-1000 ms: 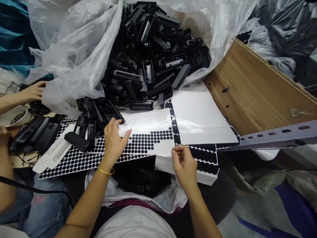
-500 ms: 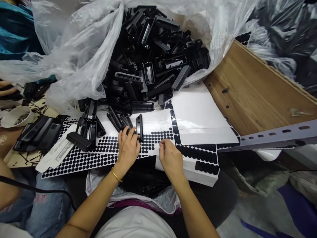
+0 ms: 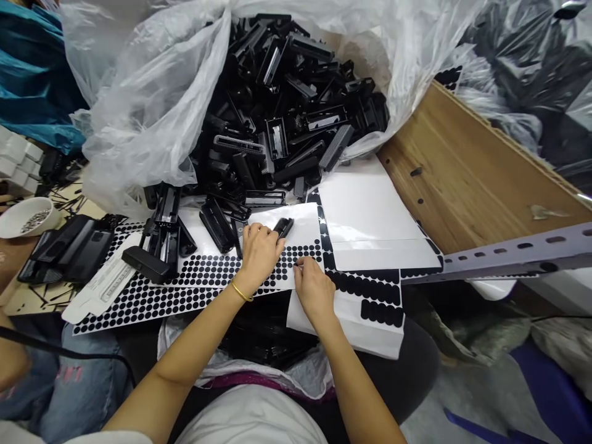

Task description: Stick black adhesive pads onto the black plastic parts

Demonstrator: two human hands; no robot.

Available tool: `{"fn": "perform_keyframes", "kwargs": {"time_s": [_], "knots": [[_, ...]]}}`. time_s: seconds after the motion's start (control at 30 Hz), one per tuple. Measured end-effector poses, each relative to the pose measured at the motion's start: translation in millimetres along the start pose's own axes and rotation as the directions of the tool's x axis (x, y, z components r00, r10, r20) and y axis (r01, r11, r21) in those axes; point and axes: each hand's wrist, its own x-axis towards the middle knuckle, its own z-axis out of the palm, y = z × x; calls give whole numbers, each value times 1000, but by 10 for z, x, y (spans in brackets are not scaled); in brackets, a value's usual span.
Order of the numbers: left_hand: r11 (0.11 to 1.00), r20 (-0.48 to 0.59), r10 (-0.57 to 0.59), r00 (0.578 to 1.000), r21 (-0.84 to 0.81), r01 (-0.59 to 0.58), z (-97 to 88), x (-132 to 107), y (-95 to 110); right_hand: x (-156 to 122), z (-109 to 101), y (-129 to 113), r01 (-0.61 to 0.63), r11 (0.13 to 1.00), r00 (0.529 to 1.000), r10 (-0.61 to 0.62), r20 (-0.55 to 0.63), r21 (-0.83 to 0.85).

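My left hand (image 3: 261, 251) is closed over a small black plastic part (image 3: 283, 227), whose far end sticks out past the fingers. Under it lies a white sheet (image 3: 303, 219) with rows of round black stickers (image 3: 203, 269). Beside it, my right hand (image 3: 315, 288) pinches at the sheet's right side; a dark round sticker (image 3: 296, 266) shows at its fingertips. Left of my left hand, another black plastic part (image 3: 216, 225) rests on the sheet.
A plastic-lined heap of black parts (image 3: 277, 123) fills the back. White sheets (image 3: 370, 216) and a wooden panel (image 3: 481, 166) stand at right. At left are stacked black parts (image 3: 164, 234), a white carton (image 3: 104, 283), a bowl of small pieces (image 3: 28, 217) and another person's leg (image 3: 87, 382).
My left hand has moved right and now closes over the small black part, which has shifted right and tilted. My right hand has barely moved, still pinching. The other person's hand at far left has left view.
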Motion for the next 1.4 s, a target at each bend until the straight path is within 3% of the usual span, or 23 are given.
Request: {"fn": "perform_keyframes", "kwargs": {"time_s": [0.1, 0.17, 0.23, 0.3, 0.33, 0.4, 0.5, 0.9, 1.0, 1.13, 1.23, 1.4], "knots": [[965, -15, -39, 999, -258, 34, -26, -98, -20, 11, -9, 28, -6, 995, 1000, 6, -7, 97], [841, 91, -152, 984, -511, 177, -38, -212, -27, -4, -42, 43, -21, 965, 1000, 24, -10, 260], [578, 293, -253, 922, -719, 386, -27, -345, -15, -44, -89, 45, -41, 861, 999, 50, -4, 507], [274, 459, -272, 846, -805, 525, -1, -468, 21, -100, -137, 29, -70, 677, 997, 73, 28, 733], [161, 504, -262, 823, -818, 552, 13, -520, 45, -129, -156, 16, -88, 585, 996, 79, 52, 806], [44, 536, -254, 805, -825, 563, 33, -595, 101, -180, -178, -14, -121, 465, 992, 85, 92, 877], [-2, 561, -260, 786, -814, 581, 37, -651, 171, -228, -169, -50, -126, 451, 991, 97, 92, 883], [-26, 532, -359, 767, -827, 562, -2, -698, 283, -262, -165, -125, -38, 654, 998, 69, -10, 756], [0, 504, -373, 779, -839, 544, 1, -701, 291, -256, -167, -132, -7, 704, 999, 37, -27, 710], [109, 462, -369, 806, -840, 531, 37, -706, 239, -285, -141, -130, 35, 825, 998, -2, -59, 564], [111, 516, -302, 802, -816, 567, 69, -699, 197, -361, -182, -44, 53, 890, 989, 14, -144, 452], [-23, 621, -218, 753, -774, 632, 101, -683, 184, -542, -489, 405, 41, 985, 940, 18, -341, 167]]}}
